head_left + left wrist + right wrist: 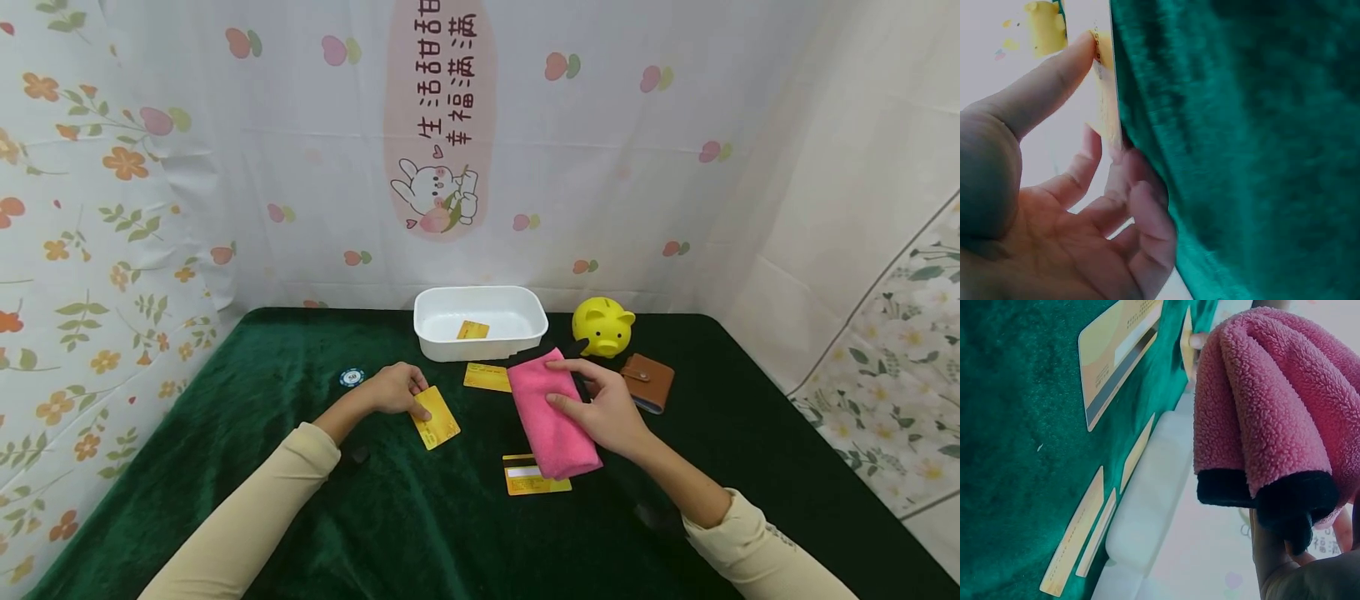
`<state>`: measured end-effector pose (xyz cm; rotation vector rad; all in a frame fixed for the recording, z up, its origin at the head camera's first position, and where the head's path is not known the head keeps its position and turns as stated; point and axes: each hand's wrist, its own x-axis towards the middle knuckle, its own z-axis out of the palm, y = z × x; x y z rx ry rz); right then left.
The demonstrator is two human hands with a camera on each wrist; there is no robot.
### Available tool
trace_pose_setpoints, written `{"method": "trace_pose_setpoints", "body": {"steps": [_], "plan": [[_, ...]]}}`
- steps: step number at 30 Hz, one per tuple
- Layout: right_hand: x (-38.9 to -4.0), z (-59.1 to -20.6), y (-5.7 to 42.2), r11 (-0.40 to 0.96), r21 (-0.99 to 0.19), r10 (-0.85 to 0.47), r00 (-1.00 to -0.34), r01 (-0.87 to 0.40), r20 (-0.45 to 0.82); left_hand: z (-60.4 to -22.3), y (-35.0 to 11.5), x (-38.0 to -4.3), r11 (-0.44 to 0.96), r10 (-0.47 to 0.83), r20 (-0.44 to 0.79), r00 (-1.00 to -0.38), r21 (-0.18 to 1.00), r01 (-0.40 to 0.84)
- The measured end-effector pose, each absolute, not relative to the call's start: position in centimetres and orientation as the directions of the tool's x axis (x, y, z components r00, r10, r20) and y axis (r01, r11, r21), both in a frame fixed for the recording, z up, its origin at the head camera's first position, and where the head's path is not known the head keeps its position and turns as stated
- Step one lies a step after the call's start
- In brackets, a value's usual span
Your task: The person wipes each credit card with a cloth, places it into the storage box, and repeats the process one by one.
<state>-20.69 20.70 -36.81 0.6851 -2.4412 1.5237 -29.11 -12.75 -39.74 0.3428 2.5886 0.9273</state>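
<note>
My left hand (392, 390) pinches a yellow bank card (441, 423) between the thumb and fingers, tilted above the green cloth. In the left wrist view, the card (1107, 81) appears nearly edge-on, with a thumb on its face. My right hand (609, 413) grips a folded pink towel (549, 421) with black trim, held up off the table. Partly hidden below the towel lies another yellow card (528, 482), its white strip facing up. A further yellow card (486, 377) rests in front of the white basin (480, 346); one more card (473, 330) is inside it.
A yellow piggy bank (602, 327) stands right of the basin, with a brown wallet (647, 381) in front of it. A poker chip (352, 377) lies by my left hand. Dark green cloth (390, 525) covers the table; printed curtains (315, 150) hang behind it.
</note>
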Motion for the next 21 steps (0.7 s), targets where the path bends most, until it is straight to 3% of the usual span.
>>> {"method": "trace_pose_setpoints", "body": {"steps": [9,21], "plan": [[-20.6,-36.8,20.5,0.381,-0.786,-0.29,-0.871,-0.486,0.398,-38.4,-12.7,-28.9,0.726,0.297,-0.193,-0.935,0.682,0.09],[-20.4,-36.7,20.5,0.366,-0.791,-0.293,-0.867,-0.491,0.403,-36.6,-13.5,-27.8,0.523,0.36,-0.151,-0.921,0.85,0.065]]}}
